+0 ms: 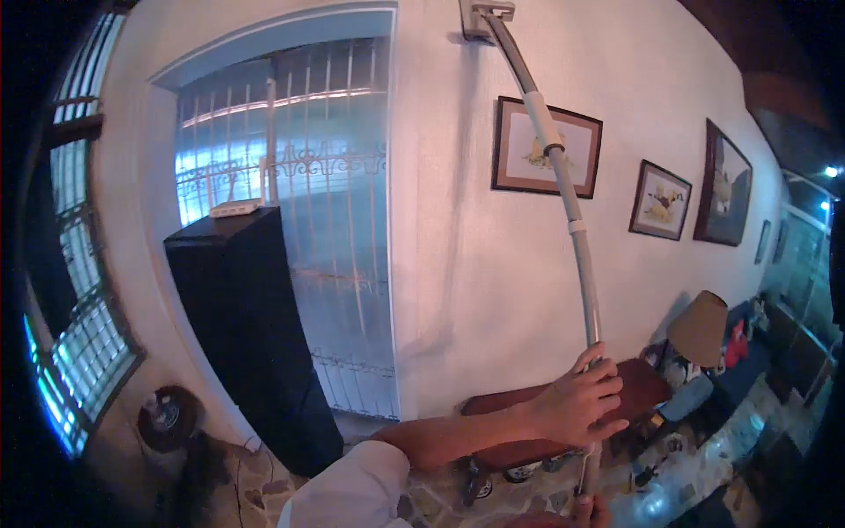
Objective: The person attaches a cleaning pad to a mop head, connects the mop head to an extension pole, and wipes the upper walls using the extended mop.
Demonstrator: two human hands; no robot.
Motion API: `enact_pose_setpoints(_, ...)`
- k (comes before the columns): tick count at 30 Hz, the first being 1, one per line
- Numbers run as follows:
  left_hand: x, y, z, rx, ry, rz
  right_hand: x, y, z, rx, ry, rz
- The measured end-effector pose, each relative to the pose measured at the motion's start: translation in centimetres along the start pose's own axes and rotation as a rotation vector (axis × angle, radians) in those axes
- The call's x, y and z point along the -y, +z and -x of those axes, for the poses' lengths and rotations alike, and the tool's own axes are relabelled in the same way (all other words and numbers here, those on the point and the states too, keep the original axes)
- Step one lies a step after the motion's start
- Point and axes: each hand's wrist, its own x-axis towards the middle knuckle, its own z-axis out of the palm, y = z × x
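Note:
My left hand reaches across from the lower left, its fingers wrapped round the pale handle of a long flat mop. Below it, at the bottom edge, my right hand is closed round the lower end of the same handle and is partly cut off by the frame. The mop stretches up past a framed picture. Its flat head is at the white wall near the top edge, and whether it touches is hard to tell.
A tall black speaker-like cabinet with a white box on top stands before the barred window. A reddish-brown bench runs along the wall, near a lamp. More framed pictures hang at the right.

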Motion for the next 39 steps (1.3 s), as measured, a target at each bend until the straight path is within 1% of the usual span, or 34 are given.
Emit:
enact_pose_setpoints(1, 0.0, 1.0, -1.5, 0.001, -0.004, -0.020, -0.5, -2.6, -1.4, 0.023, -0.002, -0.016)
enact_pose_setpoints(2, 0.2, 2.0, -2.8, -0.001, -0.015, -0.044, 4.4, -2.8, -5.0, 0.108, 0.239, 0.146)
enact_pose_setpoints(3, 0.7, 2.7, -3.8, -0.017, 0.005, -0.043, 7.5, -2.7, -7.3, 0.194, 0.477, 0.315)
enact_pose_setpoints(4, 1.2, 3.1, -4.9, -0.033, 0.026, -0.039, 7.6, -3.2, -8.3, 0.213, 0.473, 0.307)
enact_pose_setpoints(5, 1.6, 3.2, -6.1, -0.035, 0.015, -0.056, 7.5, -3.6, -9.0, 0.177, 0.273, 0.286)
enact_pose_setpoints(6, 1.9, 3.1, -7.3, -0.105, 0.002, -0.091, 7.6, -4.4, -9.8, 0.137, 0.076, 0.264)
enact_pose_setpoints(7, 2.2, 3.0, -8.6, -0.178, -0.009, -0.119, 8.1, -5.2, -10.9, 0.151, 0.078, 0.265)
enact_pose_setpoints(9, 2.3, 2.6, -10.3, -0.158, -0.027, -0.152, 10.1, -6.9, -12.8, 0.384, 0.225, 0.371)
enact_pose_setpoints(10, 2.0, 2.8, -10.7, -0.124, -0.035, -0.180, 11.5, -7.1, -13.3, 0.362, 0.256, 0.391)
enact_pose_setpoints(11, 1.3, 3.1, -11.1, -0.108, -0.039, -0.136, 12.8, -7.0, -13.5, 0.338, 0.345, 0.295)
enact_pose_setpoints(12, 0.6, 3.0, -11.5, -0.065, -0.071, -0.181, 13.3, -7.2, -13.3, 0.307, 0.428, 0.188)
enact_pose_setpoints(13, -0.1, 3.3, -11.8, -0.024, -0.099, -0.234, 13.2, -8.1, -12.7, 0.279, 0.452, 0.193)
enact_pose_setpoints(15, -1.9, 4.7, -11.4, 0.023, -0.117, -0.216, 12.3, -9.4, -11.7, 0.197, 0.348, 0.261)
enact_pose_setpoints(16, -2.9, 5.7, -11.0, 0.053, -0.135, -0.223, 9.7, -11.2, -10.2, 0.183, 0.354, 0.264)
enact_pose_setpoints(17, -3.4, 7.1, -10.4, -0.003, -0.110, -0.184, 6.0, -13.9, -8.0, 0.256, 0.341, 0.314)
enact_pose_setpoints(18, -3.5, 8.0, -10.1, -0.004, -0.105, -0.175, 3.9, -15.8, -6.9, 0.334, 0.328, 0.366)
enact_pose_setpoints(19, -3.7, 8.6, -9.6, 0.004, -0.113, -0.167, 5.7, -15.9, -7.2, 0.333, 0.333, 0.377)
enact_pose_setpoints(20, -4.1, 9.0, -9.2, 0.015, -0.120, -0.158, 9.1, -14.6, -8.0, 0.315, 0.367, 0.339)
enact_pose_setpoints(21, -3.5, 8.9, -9.9, 0.010, -0.106, -0.155, 11.1, -13.3, -9.7, 0.290, 0.384, 0.294)
enact_pose_setpoints(23, -1.2, 8.0, -12.3, -0.033, -0.041, -0.212, 11.2, -11.9, -12.6, 0.243, 0.365, 0.251)
enact_pose_setpoints(24, 0.3, 7.6, -14.1, -0.117, -0.009, -0.250, 11.7, -11.2, -13.8, 0.203, 0.365, 0.205)
enact_pose_setpoints(25, 2.2, 6.9, -16.4, -0.203, 0.020, -0.289, 13.3, -9.7, -16.2, 0.174, 0.252, 0.205)
enact_pose_setpoints(26, 3.7, 5.6, -18.8, -0.170, 0.036, -0.327, 14.9, -7.9, -18.9, 0.146, 0.138, 0.205)
enact_pose_setpoints(27, 5.4, 4.2, -21.1, -0.136, 0.052, -0.366, 15.8, -6.6, -21.3, 0.153, 0.091, 0.195)
enact_pose_setpoints(28, 7.2, 3.0, -23.3, -0.159, 0.080, -0.324, 16.3, -5.6, -23.1, 0.161, 0.045, 0.184)
enact_pose_setpoints(29, 8.3, 2.3, -24.6, -0.184, 0.110, -0.286, 17.0, -4.9, -24.3, 0.154, 0.050, 0.186)
enact_pose_setpoints(31, 8.4, 2.1, -25.2, -0.146, 0.089, -0.275, 17.7, -3.8, -26.1, 0.248, 0.215, 0.147)
enact_pose_setpoints(32, 8.6, 2.1, -25.5, -0.111, 0.062, -0.267, 17.4, -4.0, -25.7, 0.246, 0.211, 0.146)
enact_pose_setpoints(34, 8.0, 4.5, -22.8, -0.095, 0.082, -0.305, 15.6, -5.4, -23.1, 0.246, 0.241, 0.059)
enact_pose_setpoints(35, 7.2, 6.0, -20.8, -0.076, 0.103, -0.343, 14.7, -6.2, -21.3, 0.241, 0.227, 0.112)
enact_pose_setpoints(37, 4.2, 9.0, -16.3, -0.001, 0.040, -0.324, 11.3, -8.4, -16.7, 0.223, 0.206, 0.179)
enact_pose_setpoints(39, 1.6, 11.5, -12.3, 0.122, -0.021, -0.210, 7.9, -10.7, -12.3, 0.215, 0.198, 0.201)
